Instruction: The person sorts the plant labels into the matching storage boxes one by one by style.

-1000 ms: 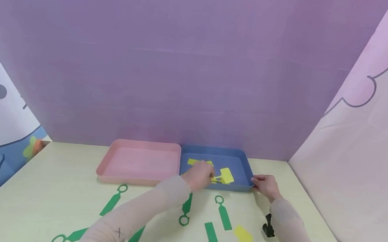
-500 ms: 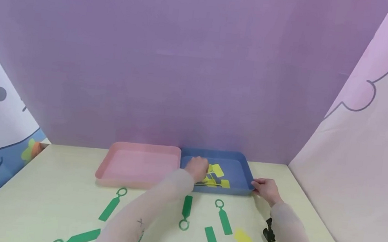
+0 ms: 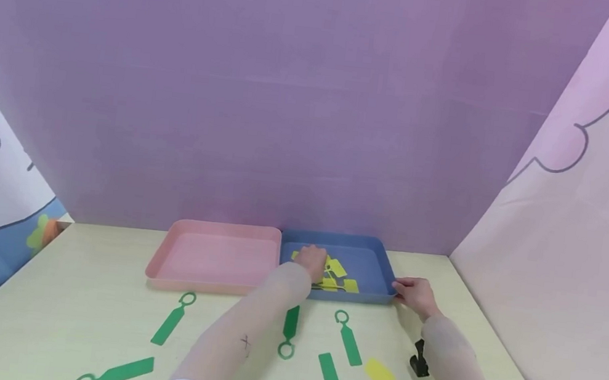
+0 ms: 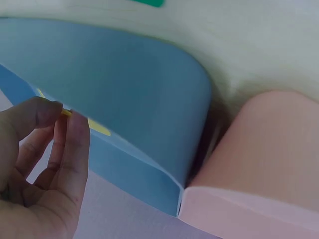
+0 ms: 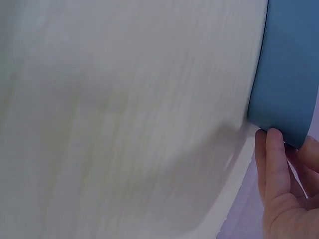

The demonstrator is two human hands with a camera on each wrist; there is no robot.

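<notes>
My left hand (image 3: 312, 262) reaches into the blue tray (image 3: 366, 242). In the left wrist view its thumb and fingertips pinch a thin yellow piece (image 4: 66, 113), mostly hidden by the fingers. Several flat yellow T-shaped tags (image 3: 336, 268) lie in the tray to the right of that hand, overlapping one another. At the tray's front right corner, my right hand (image 3: 417, 296) grips the wall between thumb and fingers. The right wrist view has the fingers of this hand (image 5: 286, 184) against the tray's blue end wall (image 5: 286, 89).
A pink tray (image 3: 216, 288) adjoins the blue one on its left. Several green ring-ended tags (image 3: 348, 343) lie across the front of the table, with one yellow tag (image 3: 380, 374) among them. A small black clip-like object (image 3: 420, 360) sits beside the right forearm.
My left hand has shifted slightly left and back inside the blue tray, uncovering more yellow tags. The yellow tag sticking out at its right has come away from the fingers. My right hand stays at the corner.
</notes>
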